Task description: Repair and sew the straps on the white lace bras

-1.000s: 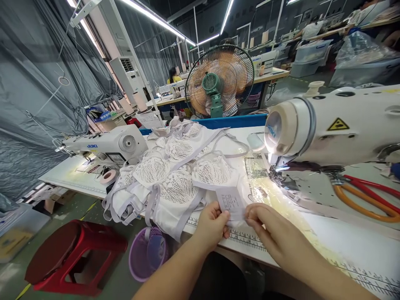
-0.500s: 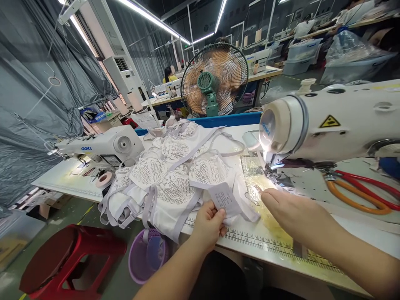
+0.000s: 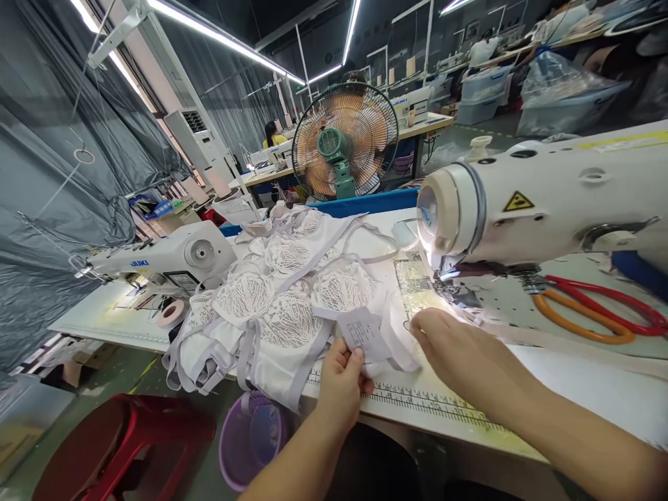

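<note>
White lace bras (image 3: 292, 316) with pale grey edging lie heaped on the sewing table. My left hand (image 3: 342, 376) is closed at the front edge, thumb and fingers pinching the nearest bra beside its grey printed label (image 3: 360, 330). My right hand (image 3: 454, 348) is to the right of that bra's end, below the needle area of the sewing machine (image 3: 470, 209). Its fingers are bent together and mostly hidden under the back of the hand. A small dark curved bit shows at its fingertips; what it is I cannot make out.
Red and orange-handled scissors (image 3: 589, 316) lie under the machine arm. A second sewing machine (image 3: 172, 257) stands left, near a tape roll (image 3: 171, 313). A purple basket (image 3: 250, 438) and red stool (image 3: 125, 438) are below. A large fan (image 3: 344, 139) stands behind the table.
My right hand has moved left, closer to the bra's end, and its fingers have curled in. My left hand keeps its pinch. The view has shifted slightly.
</note>
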The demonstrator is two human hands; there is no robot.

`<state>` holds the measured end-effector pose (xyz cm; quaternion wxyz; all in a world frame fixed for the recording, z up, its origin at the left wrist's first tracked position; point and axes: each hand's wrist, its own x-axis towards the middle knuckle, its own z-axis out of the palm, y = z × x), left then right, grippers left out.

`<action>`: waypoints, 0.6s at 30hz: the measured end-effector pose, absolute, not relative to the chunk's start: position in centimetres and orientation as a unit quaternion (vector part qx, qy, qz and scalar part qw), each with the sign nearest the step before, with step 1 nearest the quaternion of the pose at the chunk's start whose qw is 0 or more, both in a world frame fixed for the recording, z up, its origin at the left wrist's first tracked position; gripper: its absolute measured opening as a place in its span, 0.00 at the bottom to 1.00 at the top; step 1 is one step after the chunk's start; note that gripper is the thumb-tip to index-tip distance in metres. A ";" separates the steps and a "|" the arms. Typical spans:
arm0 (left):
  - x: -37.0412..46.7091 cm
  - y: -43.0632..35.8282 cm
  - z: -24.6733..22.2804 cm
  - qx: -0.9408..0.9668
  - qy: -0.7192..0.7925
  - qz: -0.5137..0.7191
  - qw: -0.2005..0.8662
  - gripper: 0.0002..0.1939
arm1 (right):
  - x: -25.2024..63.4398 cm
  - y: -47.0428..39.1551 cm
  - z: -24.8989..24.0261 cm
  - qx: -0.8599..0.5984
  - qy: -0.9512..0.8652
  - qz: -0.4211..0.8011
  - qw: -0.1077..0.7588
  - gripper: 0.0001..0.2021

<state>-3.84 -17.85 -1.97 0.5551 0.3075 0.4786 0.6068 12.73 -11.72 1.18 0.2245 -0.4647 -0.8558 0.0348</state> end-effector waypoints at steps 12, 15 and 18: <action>-3.9 -17.8 -2.1 0.301 0.461 0.621 0.559 0.18 | 13.4 -11.4 1.7 -0.344 -0.815 0.438 0.161 0.17; -3.9 -17.8 -2.4 0.323 0.465 0.612 0.552 0.19 | 12.6 -12.0 1.5 -0.303 -0.748 0.563 0.181 0.20; -3.9 -17.9 -2.8 0.341 0.470 0.614 0.535 0.18 | 11.6 -12.0 0.9 -0.325 -0.830 0.423 0.164 0.19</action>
